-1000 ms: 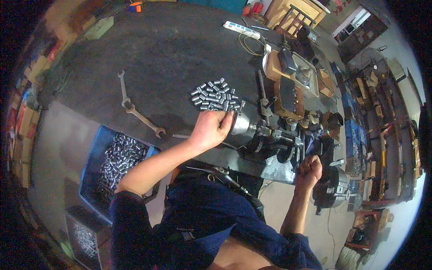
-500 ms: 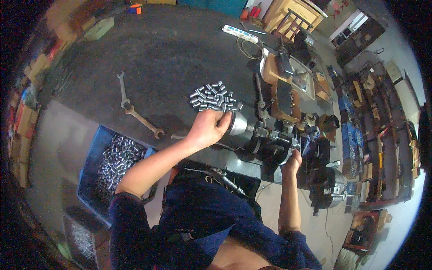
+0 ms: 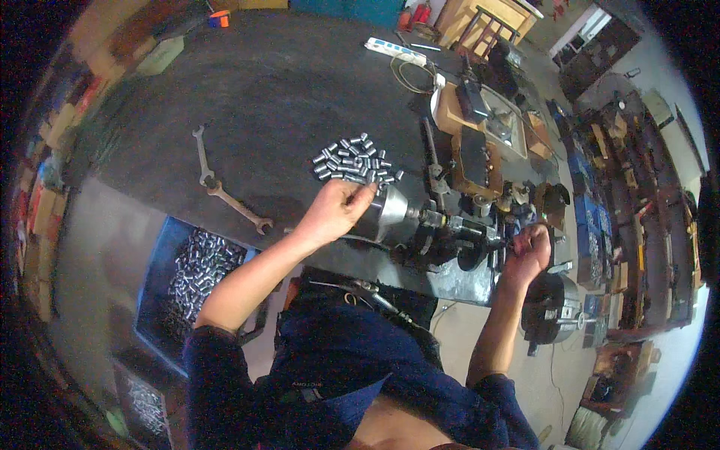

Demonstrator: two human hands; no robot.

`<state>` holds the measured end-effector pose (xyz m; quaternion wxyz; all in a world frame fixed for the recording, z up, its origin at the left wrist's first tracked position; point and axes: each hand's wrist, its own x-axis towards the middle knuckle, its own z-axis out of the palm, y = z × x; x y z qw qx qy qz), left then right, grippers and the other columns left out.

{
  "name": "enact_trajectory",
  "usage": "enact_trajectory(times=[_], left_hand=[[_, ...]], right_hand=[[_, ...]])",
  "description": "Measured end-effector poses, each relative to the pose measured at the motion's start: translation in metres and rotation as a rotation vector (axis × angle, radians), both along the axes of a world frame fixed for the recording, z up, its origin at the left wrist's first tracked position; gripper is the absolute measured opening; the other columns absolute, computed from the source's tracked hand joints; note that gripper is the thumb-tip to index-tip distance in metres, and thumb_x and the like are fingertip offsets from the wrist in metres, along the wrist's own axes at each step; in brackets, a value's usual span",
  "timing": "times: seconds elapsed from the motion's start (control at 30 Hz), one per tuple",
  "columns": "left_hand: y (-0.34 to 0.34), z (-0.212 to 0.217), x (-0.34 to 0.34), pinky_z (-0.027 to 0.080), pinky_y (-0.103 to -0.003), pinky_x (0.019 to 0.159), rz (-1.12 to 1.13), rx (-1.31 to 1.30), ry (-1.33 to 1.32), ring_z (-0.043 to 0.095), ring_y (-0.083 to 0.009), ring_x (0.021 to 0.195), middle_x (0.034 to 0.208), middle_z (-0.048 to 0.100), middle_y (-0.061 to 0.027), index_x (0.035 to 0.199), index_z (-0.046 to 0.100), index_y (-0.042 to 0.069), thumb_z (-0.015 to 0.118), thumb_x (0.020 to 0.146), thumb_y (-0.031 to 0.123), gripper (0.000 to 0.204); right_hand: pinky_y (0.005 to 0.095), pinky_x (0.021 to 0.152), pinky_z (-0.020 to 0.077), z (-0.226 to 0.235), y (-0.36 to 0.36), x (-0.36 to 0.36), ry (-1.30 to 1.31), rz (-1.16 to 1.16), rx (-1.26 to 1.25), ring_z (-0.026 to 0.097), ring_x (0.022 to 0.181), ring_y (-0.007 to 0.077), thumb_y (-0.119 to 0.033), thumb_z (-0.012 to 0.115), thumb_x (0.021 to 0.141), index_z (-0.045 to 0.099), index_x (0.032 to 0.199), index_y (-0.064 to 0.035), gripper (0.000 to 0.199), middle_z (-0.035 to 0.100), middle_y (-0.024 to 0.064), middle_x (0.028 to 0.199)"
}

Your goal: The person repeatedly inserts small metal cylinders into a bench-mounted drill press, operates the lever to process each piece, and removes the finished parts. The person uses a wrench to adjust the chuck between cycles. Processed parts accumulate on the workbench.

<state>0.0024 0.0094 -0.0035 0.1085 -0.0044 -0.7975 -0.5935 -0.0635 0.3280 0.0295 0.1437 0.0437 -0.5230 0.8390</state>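
A small lathe-like machine with a silvery conical head and a dark shaft lies across the bench edge in front of me. My left hand is beside that head, thumb and fingers pinched on a small shiny metal cylinder at the near edge of a loose pile of such cylinders. At the machine's right end, my right hand is closed with its fingers curled. What it grips, if anything, is hidden by the fingers.
Two open-end wrenches lie on the dark bench at left. A blue bin full of metal cylinders stands below the bench's left edge. Boxes, tools and a white power strip crowd the right and back. A shelf rack stands far right.
My right hand has moved right and a little up, away from the round part at the machine's right end. My left hand has shifted slightly left, its fingertips now at the cylinder pile.
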Motion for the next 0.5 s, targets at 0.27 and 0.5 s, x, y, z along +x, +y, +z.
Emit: enact_trajectory(times=[0.27,0.5], left_hand=[[-0.008,0.008,0.003,0.032,-0.027,0.041,-0.033,0.108,-0.089,0.042,-0.0081,0.043,0.046,0.044,-0.0018,0.056,0.048,-0.001,0.048,0.086,0.025,0.040],[-0.067,0.008,0.051,0.036,-0.024,0.041,0.227,0.055,-0.296,0.044,-0.0082,0.042,0.048,0.047,-0.0013,0.058,0.051,-0.001,0.048,0.085,0.030,0.040]], right_hand=[[0.0196,0.034,0.0247,-0.083,0.027,0.033,-0.331,-0.065,0.038,0.034,0.043,0.0075,-0.029,0.047,0.080,0.045,0.065,-0.0094,0.025,0.038,-0.0004,0.054],[0.0205,0.051,0.0355,-0.113,0.035,-0.086,0.059,-0.096,0.654,0.044,0.057,0.0086,-0.016,0.046,0.079,0.054,0.076,-0.0051,0.014,0.047,-0.0016,0.062]])
